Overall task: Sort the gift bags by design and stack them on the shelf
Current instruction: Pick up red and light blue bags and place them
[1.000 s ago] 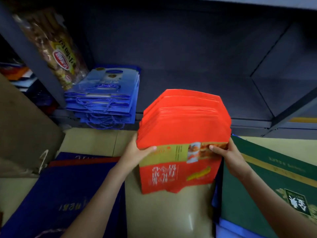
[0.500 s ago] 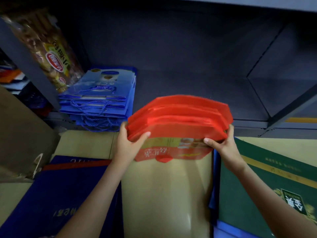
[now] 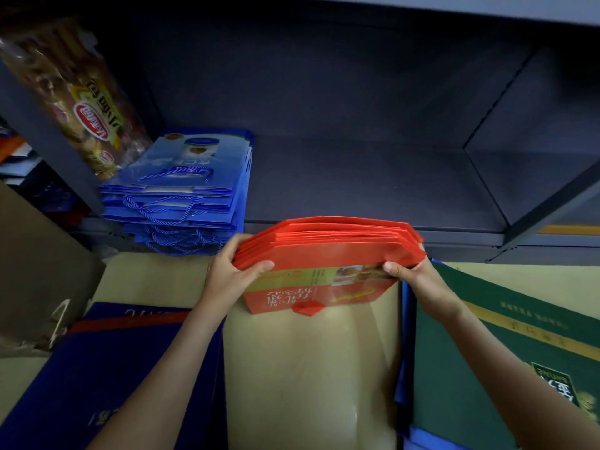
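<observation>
Nearest lies a flat sheet of tan cardboard [image 3: 308,378], smooth, with a faint sheen. To its left is a dark blue bag [image 3: 97,368], matte and flat, with a red band and pale lettering across its far end. To its right is a dark green bag [image 3: 487,336], also flat and rectangular, crossed by a gold stripe and carrying a printed label near the corner. At the far left a creased brown cardboard flap [image 3: 39,271] slopes upward.

Both forearms reach forward over the cardboard. The left hand [image 3: 233,274] clamps the left end of a stack of red bags [image 3: 328,248], thumb laid on top and fingers curled underneath. The right hand [image 3: 412,274] pinches the right end the same way, thumb on top. The red bags are glossy paper, folded flat, with their fanned edges forming a shallow layered arch. The top one shows a yellow-green band, a food picture and white lettering. The stack is held in the air at the front lip of the shelf [image 3: 373,183]. I cannot tell if it touches the lip.

The shelf is dark grey metal, flat and dull. On its left end sits a neat pile of blue bags [image 3: 181,190], glossy paper with twisted blue cord handles spilling over the front. Beyond it a crinkly clear snack packet [image 3: 81,102] leans against the upright.
</observation>
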Available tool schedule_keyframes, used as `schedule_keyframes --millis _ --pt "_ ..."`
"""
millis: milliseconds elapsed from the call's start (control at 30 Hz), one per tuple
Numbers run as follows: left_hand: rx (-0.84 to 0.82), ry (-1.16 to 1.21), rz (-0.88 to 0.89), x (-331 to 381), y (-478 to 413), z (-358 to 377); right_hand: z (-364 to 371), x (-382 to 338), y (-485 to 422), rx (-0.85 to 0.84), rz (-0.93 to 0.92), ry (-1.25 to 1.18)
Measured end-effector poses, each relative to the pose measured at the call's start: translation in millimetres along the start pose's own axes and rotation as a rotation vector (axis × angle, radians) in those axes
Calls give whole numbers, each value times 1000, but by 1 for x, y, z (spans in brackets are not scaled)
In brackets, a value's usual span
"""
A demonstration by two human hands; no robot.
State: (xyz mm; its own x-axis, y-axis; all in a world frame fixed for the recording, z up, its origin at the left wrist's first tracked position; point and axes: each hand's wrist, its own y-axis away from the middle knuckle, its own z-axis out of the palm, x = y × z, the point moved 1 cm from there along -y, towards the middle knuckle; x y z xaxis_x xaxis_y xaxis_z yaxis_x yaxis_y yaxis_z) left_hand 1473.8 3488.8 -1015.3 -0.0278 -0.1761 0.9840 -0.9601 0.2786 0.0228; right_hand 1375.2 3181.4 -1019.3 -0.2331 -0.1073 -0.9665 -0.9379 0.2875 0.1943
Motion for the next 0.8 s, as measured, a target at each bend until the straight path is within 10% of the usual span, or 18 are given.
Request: schedule_keyframes --millis 133,367,567,800 --pt "35 -114 64 6 0 -1 -4 -5 -3 26 1 51" --pt "-42 -1057 544 81 -16 27 0 -42 -3 37 -336 393" --pt "15 -991 715 70 -30 38 4 -60 -5 -42 -379 745" --pt "28 -538 118 38 -17 2 5 -50 -12 44 -292 614"
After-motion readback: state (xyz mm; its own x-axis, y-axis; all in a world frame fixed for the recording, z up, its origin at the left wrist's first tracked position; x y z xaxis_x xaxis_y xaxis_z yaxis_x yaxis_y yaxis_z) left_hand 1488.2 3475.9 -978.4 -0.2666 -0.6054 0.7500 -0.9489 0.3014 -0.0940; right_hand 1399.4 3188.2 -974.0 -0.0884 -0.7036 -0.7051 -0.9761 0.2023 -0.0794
